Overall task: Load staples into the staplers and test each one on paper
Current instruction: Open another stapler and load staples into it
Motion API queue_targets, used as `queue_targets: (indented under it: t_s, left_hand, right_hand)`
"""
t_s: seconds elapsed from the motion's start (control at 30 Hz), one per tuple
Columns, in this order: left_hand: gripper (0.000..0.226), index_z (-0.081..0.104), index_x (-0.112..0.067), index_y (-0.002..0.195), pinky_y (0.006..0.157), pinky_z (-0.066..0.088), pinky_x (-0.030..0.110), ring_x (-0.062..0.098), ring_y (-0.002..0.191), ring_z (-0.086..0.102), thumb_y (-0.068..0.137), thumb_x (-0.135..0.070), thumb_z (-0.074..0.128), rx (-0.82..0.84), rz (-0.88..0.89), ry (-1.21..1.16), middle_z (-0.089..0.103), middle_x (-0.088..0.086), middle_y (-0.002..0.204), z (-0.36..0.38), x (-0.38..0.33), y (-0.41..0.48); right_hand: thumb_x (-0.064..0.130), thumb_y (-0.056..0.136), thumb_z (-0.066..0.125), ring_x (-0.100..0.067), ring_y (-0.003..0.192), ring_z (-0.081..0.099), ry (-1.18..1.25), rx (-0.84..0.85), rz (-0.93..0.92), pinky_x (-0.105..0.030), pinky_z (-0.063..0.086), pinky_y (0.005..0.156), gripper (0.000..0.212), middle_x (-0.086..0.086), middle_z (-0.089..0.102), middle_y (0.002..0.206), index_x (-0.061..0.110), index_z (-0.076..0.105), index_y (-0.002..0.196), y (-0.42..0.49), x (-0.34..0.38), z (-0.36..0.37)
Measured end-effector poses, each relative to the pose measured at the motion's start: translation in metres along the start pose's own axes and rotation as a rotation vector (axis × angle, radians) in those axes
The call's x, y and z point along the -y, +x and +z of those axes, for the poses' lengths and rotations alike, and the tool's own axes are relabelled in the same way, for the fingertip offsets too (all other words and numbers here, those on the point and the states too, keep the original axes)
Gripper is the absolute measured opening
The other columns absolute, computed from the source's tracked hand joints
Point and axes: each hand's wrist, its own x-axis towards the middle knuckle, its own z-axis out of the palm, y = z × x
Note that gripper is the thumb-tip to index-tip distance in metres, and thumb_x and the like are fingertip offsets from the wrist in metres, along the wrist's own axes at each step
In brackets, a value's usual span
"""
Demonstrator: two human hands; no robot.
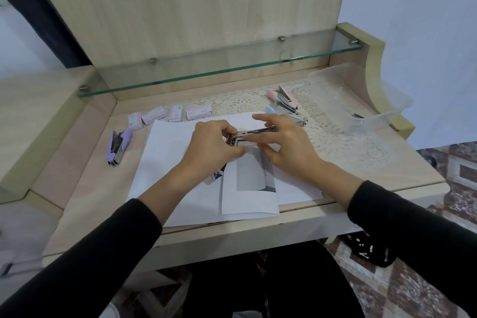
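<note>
Left hand (209,147) grips the open stapler (255,132), right hand (286,144) pinches its far end; staples pushed in crooked could jam.

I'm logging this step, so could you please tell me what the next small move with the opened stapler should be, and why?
Probably swing the stapler shut, once staples sit flat. It is hinged wide open above the paper: the left hand grips the hinge end, the right hand holds the bare metal rail. Whether a strip is already in, I cannot tell.
</note>
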Motion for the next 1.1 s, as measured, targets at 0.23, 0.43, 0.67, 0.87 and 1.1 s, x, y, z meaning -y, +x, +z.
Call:
queue_targets:
  t_s: [0.23,0.43,0.67,0.87,1.1]
  left_hand:
    - [0.037,0.068,-0.011,0.097,0.062,0.039,0.010,0.009,0.077,0.057,0.064,-0.024,0.081,0.018,-0.044,-0.022,0.063,-0.002,0.088,-0.003,0.004,0.002]
    - [0.037,0.068,-0.013,0.096,0.058,0.038,0.006,-0.001,0.068,0.053,0.063,-0.025,0.082,0.042,-0.053,-0.026,0.064,-0.003,0.088,-0.002,0.004,0.000]
    - [0.036,0.069,-0.013,0.095,0.056,0.040,0.001,-0.003,0.065,0.055,0.062,-0.020,0.082,0.069,-0.046,-0.057,0.066,-0.001,0.085,-0.005,0.003,-0.002]
    - [0.035,0.069,-0.013,0.094,0.055,0.038,-0.003,-0.005,0.065,0.054,0.063,-0.021,0.082,0.088,-0.034,-0.045,0.064,-0.004,0.083,-0.011,0.004,0.000]
    - [0.036,0.069,-0.013,0.095,0.054,0.038,-0.001,-0.005,0.066,0.053,0.064,-0.025,0.082,0.085,-0.060,-0.014,0.063,-0.004,0.083,-0.010,0.010,0.000]
  right_hand:
    - [0.018,0.075,0.051,-0.033,0.085,0.062,-0.115,0.103,-0.155,-0.034,0.053,0.054,0.026,-0.011,0.062,0.121,0.024,0.075,0.079,-0.002,-0.001,-0.003]
    - [0.013,0.073,0.061,-0.026,0.067,0.065,-0.085,-0.008,-0.140,-0.024,0.045,0.062,0.019,-0.010,0.070,0.098,0.020,0.075,0.082,0.002,0.002,-0.003]
    - [0.009,0.074,0.039,-0.025,0.063,0.060,-0.116,0.037,-0.285,-0.022,0.043,0.052,0.041,-0.010,0.069,0.093,0.021,0.074,0.092,0.001,0.000,-0.002]
    - [0.015,0.080,0.040,-0.028,0.066,0.056,-0.239,0.062,-0.332,-0.029,0.050,0.056,0.039,-0.009,0.066,0.111,0.025,0.071,0.103,-0.001,-0.007,-0.004]
    - [0.017,0.079,0.057,-0.029,0.073,0.061,-0.132,0.015,-0.251,-0.034,0.053,0.056,0.018,-0.012,0.066,0.110,0.020,0.074,0.085,-0.010,-0.018,-0.014]
